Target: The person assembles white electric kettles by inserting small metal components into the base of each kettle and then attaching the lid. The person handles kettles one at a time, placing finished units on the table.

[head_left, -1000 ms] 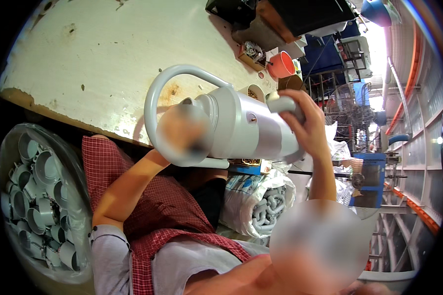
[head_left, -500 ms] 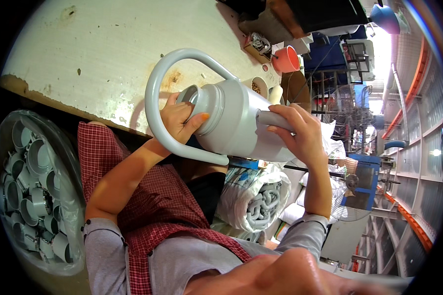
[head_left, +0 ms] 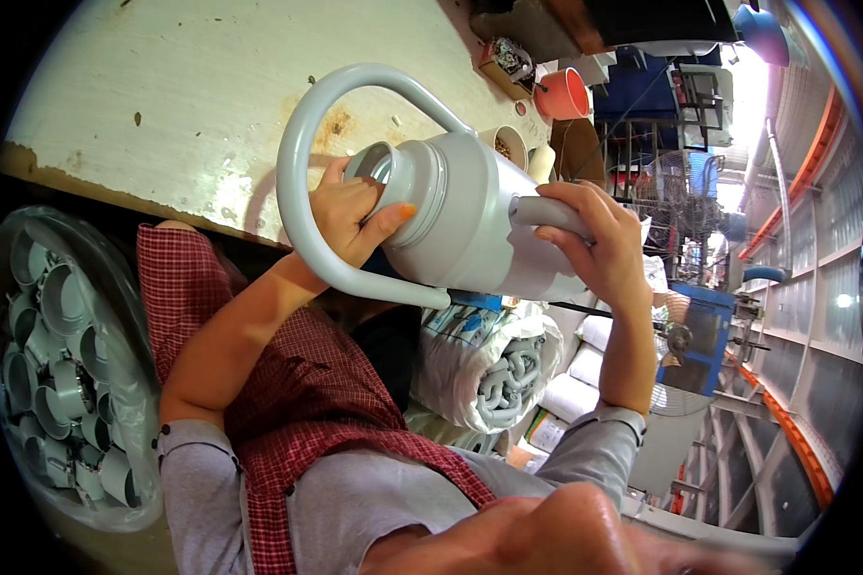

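Observation:
A light grey jug-like vessel [head_left: 455, 216] lies tilted on its side in front of me, over the table's edge. Its open neck points left, and a large curved grey loop handle [head_left: 302, 144] arches around that end. My left hand [head_left: 350, 211] grips the neck, fingers at the mouth and thumb laid along the outside. My right hand [head_left: 594, 230] is closed around a short, rounded grey handle piece [head_left: 551, 217], one end of which meets the vessel's side. Whether that piece is fixed to the vessel, I cannot tell.
A worn white table [head_left: 192, 86] stretches ahead. To my left, a plastic-lined container [head_left: 67, 383] holds several grey ring-shaped parts. A white sack [head_left: 451, 383] of curved grey handles stands below. A red bucket [head_left: 561, 94] and a tub of small brown pieces [head_left: 504, 146] stand farther off.
My right hand and the short handle piece have shifted slightly right and up. The vessel sits slightly higher in view, with my left hand still at its neck.

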`<control>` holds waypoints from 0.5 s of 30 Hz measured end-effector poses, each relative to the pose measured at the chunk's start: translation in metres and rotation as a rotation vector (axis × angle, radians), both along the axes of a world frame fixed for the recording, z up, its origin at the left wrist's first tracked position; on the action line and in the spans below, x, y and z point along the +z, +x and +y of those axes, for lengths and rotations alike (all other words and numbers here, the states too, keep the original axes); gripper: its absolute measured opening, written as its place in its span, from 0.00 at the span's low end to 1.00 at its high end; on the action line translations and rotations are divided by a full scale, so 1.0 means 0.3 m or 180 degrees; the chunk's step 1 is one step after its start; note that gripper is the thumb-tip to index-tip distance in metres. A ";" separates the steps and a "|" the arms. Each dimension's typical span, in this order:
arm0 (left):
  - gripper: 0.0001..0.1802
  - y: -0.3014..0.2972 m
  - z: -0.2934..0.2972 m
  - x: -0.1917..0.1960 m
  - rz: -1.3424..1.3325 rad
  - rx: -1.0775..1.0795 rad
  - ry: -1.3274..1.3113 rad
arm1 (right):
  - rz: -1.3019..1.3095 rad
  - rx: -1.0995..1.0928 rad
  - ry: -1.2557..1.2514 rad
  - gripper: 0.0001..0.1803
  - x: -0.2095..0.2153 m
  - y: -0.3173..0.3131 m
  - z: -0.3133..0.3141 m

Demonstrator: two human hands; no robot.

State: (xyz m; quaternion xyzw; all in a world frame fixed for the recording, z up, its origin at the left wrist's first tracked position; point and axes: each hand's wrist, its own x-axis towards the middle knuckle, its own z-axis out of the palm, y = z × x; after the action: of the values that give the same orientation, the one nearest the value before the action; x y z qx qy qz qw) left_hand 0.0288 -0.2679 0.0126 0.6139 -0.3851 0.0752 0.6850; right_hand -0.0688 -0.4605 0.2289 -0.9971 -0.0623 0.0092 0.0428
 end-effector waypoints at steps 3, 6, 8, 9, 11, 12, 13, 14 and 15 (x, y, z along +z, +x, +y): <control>0.22 -0.003 -0.007 -0.005 0.0022 -0.0032 -0.0011 | -0.0030 -0.0012 0.0040 0.20 0.003 -0.003 0.003; 0.22 -0.005 -0.017 -0.016 -0.0046 0.0067 -0.0080 | -0.0238 0.0042 0.0118 0.20 0.012 -0.007 -0.002; 0.22 -0.007 -0.022 -0.019 -0.0011 0.0088 -0.0108 | -0.0381 0.0038 0.0228 0.20 0.034 -0.010 -0.004; 0.22 -0.007 -0.021 -0.020 0.0055 0.0047 -0.0089 | -0.0334 0.0070 0.0082 0.19 0.034 -0.012 0.001; 0.22 -0.009 -0.020 -0.017 0.0138 -0.0001 -0.0067 | -0.0196 0.0049 0.0011 0.19 0.025 -0.008 0.003; 0.22 -0.008 -0.020 -0.015 0.0155 -0.0008 -0.0065 | -0.0127 0.0042 -0.0023 0.19 0.018 -0.005 0.003; 0.22 -0.006 -0.019 -0.012 0.0171 -0.0013 -0.0062 | -0.0157 0.0076 -0.0032 0.19 0.008 -0.005 0.002; 0.22 -0.005 -0.016 -0.005 0.0163 -0.0035 -0.0061 | -0.0138 0.0065 -0.0054 0.19 0.005 -0.009 0.001; 0.22 -0.004 -0.011 0.000 0.0158 -0.0052 -0.0053 | -0.0115 0.0059 -0.0068 0.19 -0.001 -0.010 0.000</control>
State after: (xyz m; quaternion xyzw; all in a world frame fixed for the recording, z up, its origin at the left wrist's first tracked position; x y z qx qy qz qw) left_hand 0.0275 -0.2712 0.0126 0.6066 -0.3724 0.0575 0.7000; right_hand -0.0717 -0.4606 0.2285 -0.9969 -0.0723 -0.0078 0.0309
